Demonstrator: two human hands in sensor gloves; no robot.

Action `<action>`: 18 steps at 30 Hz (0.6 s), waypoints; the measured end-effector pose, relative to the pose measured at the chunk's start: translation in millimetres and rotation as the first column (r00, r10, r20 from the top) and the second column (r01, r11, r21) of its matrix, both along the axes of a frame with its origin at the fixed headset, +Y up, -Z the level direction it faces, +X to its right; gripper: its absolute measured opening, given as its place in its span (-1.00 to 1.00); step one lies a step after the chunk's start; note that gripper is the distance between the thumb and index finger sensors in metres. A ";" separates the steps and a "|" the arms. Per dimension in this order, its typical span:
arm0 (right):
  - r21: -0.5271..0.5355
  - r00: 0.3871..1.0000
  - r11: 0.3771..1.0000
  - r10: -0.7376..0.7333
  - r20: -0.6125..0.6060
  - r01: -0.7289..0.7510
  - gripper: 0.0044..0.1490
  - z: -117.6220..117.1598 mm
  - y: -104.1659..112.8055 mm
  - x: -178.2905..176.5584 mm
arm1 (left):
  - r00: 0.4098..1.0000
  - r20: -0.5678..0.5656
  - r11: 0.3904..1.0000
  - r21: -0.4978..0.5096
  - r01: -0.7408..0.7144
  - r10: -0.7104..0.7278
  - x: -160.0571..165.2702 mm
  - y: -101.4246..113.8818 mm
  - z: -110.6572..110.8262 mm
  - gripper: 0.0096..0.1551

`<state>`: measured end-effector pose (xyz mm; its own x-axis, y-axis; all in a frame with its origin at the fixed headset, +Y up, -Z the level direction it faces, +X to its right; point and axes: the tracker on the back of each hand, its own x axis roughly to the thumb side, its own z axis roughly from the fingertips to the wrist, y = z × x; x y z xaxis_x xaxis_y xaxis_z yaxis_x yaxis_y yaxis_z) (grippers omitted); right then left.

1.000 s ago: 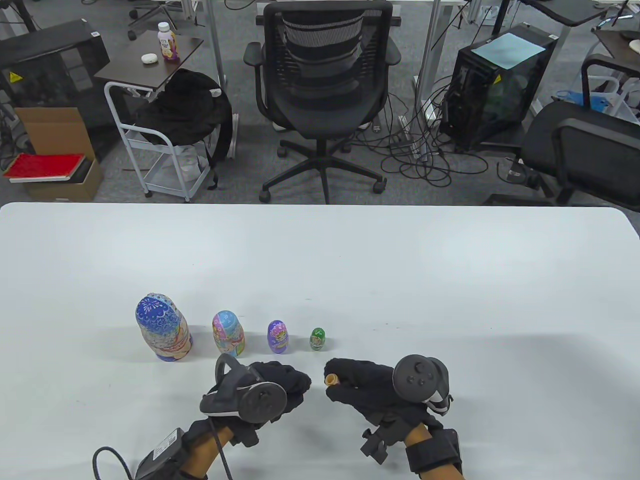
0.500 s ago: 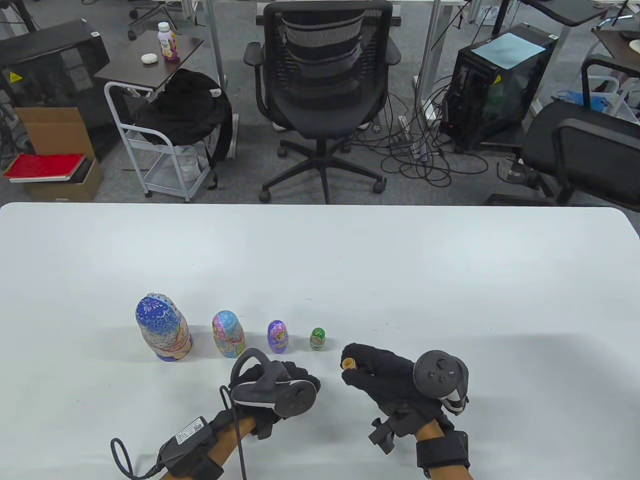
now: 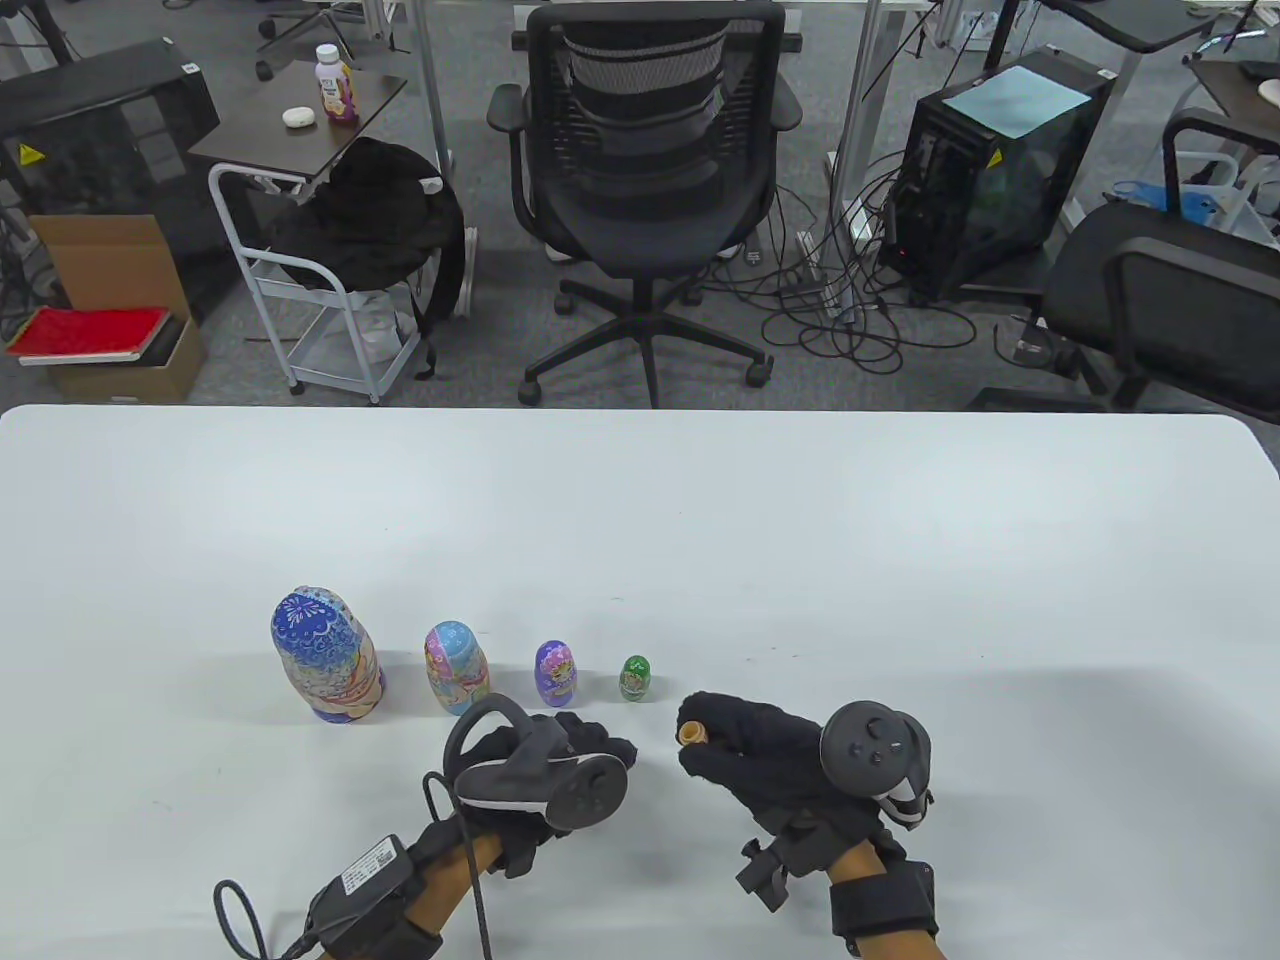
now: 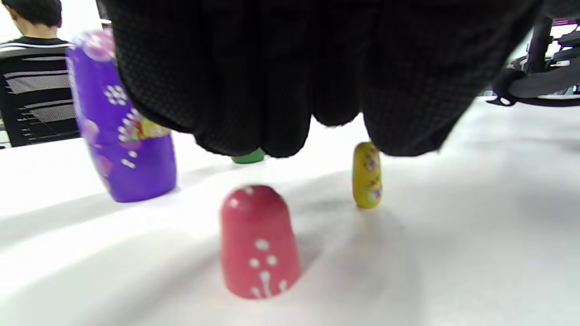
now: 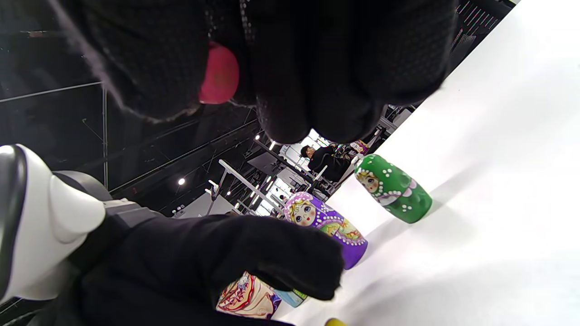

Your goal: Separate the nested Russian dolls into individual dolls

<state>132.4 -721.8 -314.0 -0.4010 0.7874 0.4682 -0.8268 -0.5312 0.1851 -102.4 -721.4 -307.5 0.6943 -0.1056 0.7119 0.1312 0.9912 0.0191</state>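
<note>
An office lies behind the white table, with a black chair just past its far edge.

The right hand has its fingers curled round a small red doll half; in the table view only the half's tan open rim peeks out at the fingertips. The left hand hangs above the table with its fingers drooping and nothing between them. Just under it, in the left wrist view, the other red half stands dome up, and a tiny yellow doll stands upright just beyond it — both hidden by the glove in the table view.

Taking the green doll as the mark: the purple doll, the light blue doll and the big blue doll stand in a row to its left, well apart from each other. Both hands sit on the near side of it, the right one just to its right.

The likely trouble is a knock. The yellow doll is narrow and light, so the left glove or its tracker, lifting blind, could tip it, and it would roll. Rejoining the red halves one-handed may skew the seam.

Room is ample: right of the green doll the table is bare to its edge — the natural place for the red and yellow dolls.
</note>
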 end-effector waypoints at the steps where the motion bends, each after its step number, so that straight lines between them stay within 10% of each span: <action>1: 0.000 1.000 1.000 0.001 -0.002 -0.001 -0.23 0.0 -0.1 -0.3 | 1.000 -0.005 1.000 0.011 -0.010 0.010 -3.0 2.3 0.8 -0.34; 18: -0.011 0.999 1.000 0.011 -0.034 -0.011 -0.23 0.9 -2.7 -6.0 | 0.988 -0.118 0.993 -0.081 0.090 -0.100 -31.3 -18.4 -4.8 -0.44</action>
<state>126.4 -724.6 -313.1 -0.3938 0.7880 0.4732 -0.8138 -0.5383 0.2191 -133.8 -739.8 -312.3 0.7657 -0.1246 0.6310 0.2215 0.9721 -0.0768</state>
